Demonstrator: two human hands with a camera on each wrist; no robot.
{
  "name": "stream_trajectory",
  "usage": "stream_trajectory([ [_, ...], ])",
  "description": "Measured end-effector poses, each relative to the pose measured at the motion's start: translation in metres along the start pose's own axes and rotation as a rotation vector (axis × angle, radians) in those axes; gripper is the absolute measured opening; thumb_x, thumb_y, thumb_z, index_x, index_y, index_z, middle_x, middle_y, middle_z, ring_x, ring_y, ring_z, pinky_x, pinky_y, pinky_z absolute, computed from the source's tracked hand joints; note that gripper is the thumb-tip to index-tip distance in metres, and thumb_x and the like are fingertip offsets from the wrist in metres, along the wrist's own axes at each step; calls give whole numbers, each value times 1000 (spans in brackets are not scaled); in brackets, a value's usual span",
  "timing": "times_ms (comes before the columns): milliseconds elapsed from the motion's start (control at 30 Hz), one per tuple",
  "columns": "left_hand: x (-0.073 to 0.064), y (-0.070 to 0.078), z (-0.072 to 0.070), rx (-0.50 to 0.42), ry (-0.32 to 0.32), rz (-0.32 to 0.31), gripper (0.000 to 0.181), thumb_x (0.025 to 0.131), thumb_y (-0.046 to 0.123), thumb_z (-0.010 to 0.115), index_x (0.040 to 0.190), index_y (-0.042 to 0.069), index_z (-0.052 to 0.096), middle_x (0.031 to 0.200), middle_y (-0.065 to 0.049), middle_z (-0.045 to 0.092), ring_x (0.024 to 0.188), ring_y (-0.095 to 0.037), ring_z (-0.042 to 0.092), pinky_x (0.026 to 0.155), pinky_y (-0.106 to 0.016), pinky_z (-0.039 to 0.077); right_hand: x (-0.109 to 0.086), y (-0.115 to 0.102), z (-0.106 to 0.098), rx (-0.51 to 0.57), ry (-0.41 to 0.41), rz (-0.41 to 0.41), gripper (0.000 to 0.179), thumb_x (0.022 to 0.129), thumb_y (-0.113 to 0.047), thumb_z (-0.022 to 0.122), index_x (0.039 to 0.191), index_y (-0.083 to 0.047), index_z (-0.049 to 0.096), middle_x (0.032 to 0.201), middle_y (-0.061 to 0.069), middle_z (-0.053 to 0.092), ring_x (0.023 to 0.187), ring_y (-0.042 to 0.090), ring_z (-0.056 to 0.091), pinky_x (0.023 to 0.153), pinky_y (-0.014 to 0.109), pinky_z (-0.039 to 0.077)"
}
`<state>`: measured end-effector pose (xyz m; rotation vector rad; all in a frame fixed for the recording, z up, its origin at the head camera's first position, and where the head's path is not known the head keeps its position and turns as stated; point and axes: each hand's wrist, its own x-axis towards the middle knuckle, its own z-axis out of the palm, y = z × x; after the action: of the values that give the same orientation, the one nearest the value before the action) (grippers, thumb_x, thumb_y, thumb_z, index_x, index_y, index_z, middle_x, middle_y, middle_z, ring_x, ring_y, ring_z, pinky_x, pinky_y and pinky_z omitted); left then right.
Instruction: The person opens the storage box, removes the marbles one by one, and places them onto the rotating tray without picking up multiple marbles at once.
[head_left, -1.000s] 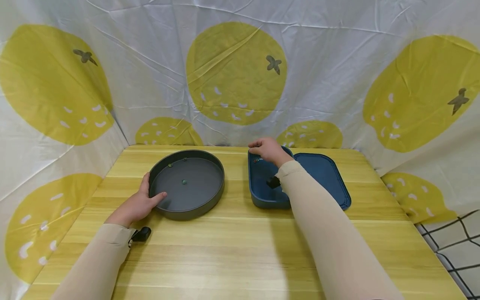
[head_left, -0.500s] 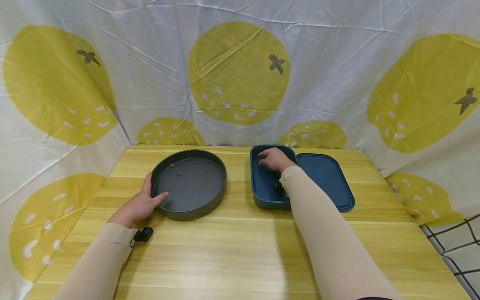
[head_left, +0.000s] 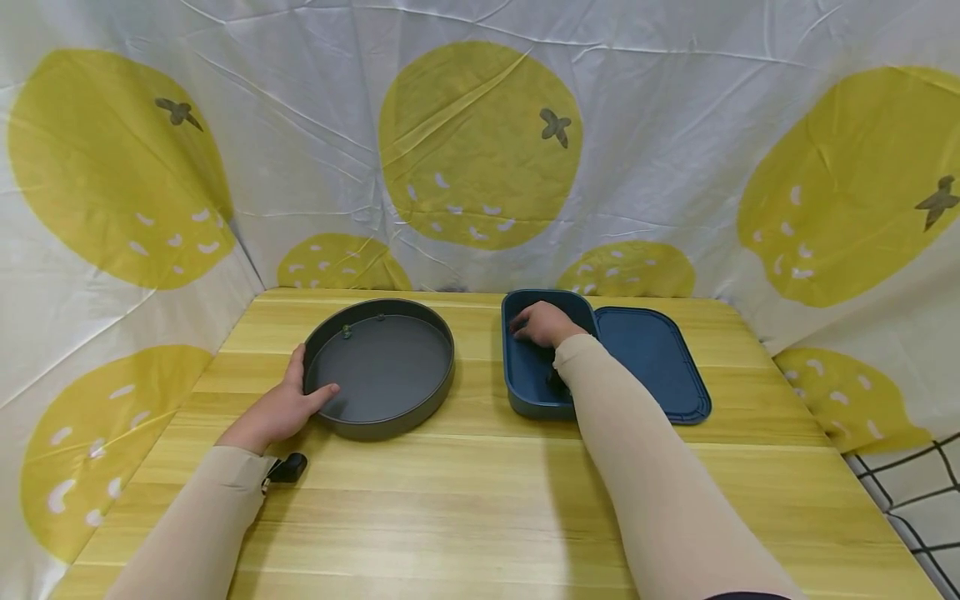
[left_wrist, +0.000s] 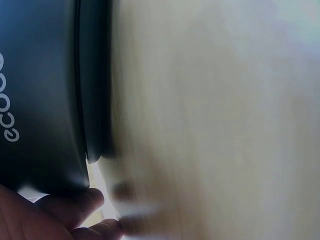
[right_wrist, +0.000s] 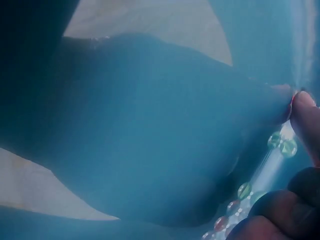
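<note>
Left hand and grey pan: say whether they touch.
Touching: the head view shows the left hand gripping the grey pan, thumb over its rim.

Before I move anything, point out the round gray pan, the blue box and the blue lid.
Round gray pan (head_left: 382, 367): head view, bare floor.
Blue box (head_left: 542, 410): head view, near outer wall.
Blue lid (head_left: 654, 360): head view, flat face.
</note>
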<state>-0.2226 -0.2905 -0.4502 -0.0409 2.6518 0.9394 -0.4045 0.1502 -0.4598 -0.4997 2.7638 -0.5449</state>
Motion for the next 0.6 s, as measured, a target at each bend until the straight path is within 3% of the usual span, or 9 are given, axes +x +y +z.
stream_trajectory([
  [267,1,-1,0,-7,1,9,113,105,64,49,162,8,-31,170,-39,-1,152,-60,26,121,-71,28,-3,-12,-1,-20,-8,17,28,102,-20,71,127,-9,77,134,12,73,125,30,66,112,46,51],
  [600,2,-2,1,2,7,5,113,105,65,49,162,8,-31,169,-40,1,150,-60,31,120,-70,30,0,-4,-3,44,45,-15,27,101,-23,70,124,-12,79,132,9,74,124,30,64,111,47,51],
])
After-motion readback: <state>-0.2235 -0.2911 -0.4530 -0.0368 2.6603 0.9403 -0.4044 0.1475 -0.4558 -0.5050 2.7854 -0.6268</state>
